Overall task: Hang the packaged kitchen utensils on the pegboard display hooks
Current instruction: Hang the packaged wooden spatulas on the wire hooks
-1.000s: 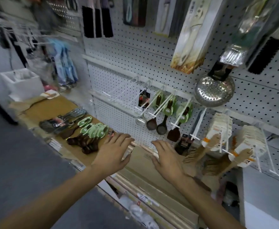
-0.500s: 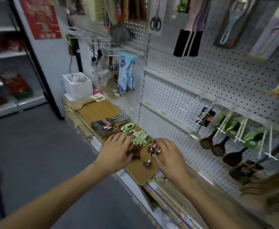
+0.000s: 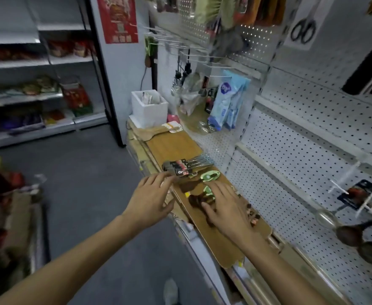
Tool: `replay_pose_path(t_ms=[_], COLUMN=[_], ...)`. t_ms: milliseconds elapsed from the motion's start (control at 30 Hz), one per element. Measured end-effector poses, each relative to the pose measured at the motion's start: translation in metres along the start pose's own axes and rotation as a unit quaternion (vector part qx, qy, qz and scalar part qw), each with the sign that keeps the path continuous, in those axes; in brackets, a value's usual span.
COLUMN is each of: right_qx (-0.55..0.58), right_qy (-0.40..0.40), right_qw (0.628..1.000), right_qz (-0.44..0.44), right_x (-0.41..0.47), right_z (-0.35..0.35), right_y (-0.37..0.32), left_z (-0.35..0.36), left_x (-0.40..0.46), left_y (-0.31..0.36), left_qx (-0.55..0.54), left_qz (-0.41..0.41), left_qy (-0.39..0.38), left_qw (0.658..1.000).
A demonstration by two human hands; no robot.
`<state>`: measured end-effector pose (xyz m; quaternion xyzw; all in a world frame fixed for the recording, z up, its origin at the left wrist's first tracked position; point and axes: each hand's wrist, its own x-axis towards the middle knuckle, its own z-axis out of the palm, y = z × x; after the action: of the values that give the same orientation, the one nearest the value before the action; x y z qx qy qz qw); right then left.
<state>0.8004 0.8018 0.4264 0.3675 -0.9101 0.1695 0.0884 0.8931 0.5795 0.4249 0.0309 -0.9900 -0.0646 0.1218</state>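
**Reaching for the next batch, with most of the stock not yet hung**

Working from the left, the left hand [image 3: 152,201] hovers at the near edge of the counter [image 3: 174,146], its grip spread and holding nothing, fingertips just short of a bundle of metal utensils [image 3: 187,166] lying on the wooden boards. Just right of that bundle lie the green-carded wooden spoons [image 3: 204,186], and the right hand [image 3: 224,208] rests flat over the nearer ones, fingers straight and spread; whether any finger has hooked a package I cannot tell, since the hand hides what is under it. A few small dark items [image 3: 252,214] sit beside that hand towards the pegboard [image 3: 301,155].

Farther right, at the frame's edge, some dark spoons [image 3: 356,234] and a carded tool [image 3: 356,192] already hang from the hooks [image 3: 369,201]. So the job looks partly done: some packages are hung, while the bundle and the green-carded pile are still on the counter, and neither hand clearly holds anything.

Against the picture half a second earlier, the view has swung further left, pushing the hung stock almost out of sight. The left hand has shifted off the green-carded pile towards the metal bundle, and the right hand has moved onto the pile.
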Motion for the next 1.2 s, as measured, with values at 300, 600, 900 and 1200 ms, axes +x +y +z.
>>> replay_pose_path(t_ms=[300, 600, 900, 1200], right_qx=[0.022, 0.037, 0.039, 0.007], right_qy=[-0.043, -0.066, -0.083, -0.086], right_qw=[0.997, 0.992, 0.993, 0.996], right_qz=[-0.054, -0.1, -0.077, -0.009], right_x=[0.141, 0.261, 0.362, 0.479], right_z=[0.062, 0.105, 0.152, 0.212], right_y=[0.002, -0.003, -0.012, -0.047], left_z=[0.016, 0.025, 0.045, 0.067], left_x=[0.08, 0.152, 0.228, 0.323], left_y=[-0.096, -0.171, -0.269, -0.409], left_qx=[0.014, 0.032, 0.024, 0.01], left_qz=[-0.06, -0.099, -0.088, -0.017], left_qy=[0.002, -0.007, -0.024, -0.06], left_qw=[0.998, 0.995, 0.995, 0.998])
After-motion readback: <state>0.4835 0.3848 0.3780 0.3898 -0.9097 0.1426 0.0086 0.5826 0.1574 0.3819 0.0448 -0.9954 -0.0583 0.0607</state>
